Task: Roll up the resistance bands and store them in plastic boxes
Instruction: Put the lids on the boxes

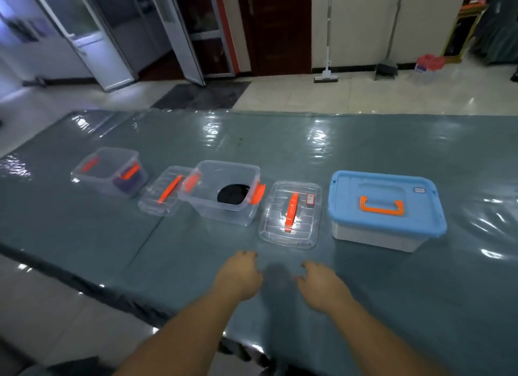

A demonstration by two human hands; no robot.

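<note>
Hands hover low over the grey-green mat, empty: the left hand (241, 274) with fingers loosely curled, the right hand (319, 283) with fingers relaxed and slightly spread. A rolled black band (233, 197) already lies in the open middle box (224, 213), whose lid (290, 214) rests flat just right of it. The next step looks like closing: lift that lid by its orange handle, seat it squarely, then press both side clips. The far-left box (109, 172) holds something dark, too blurred to name. The blue-lidded box (386, 210) at right is shut, its contents hidden.
</note>
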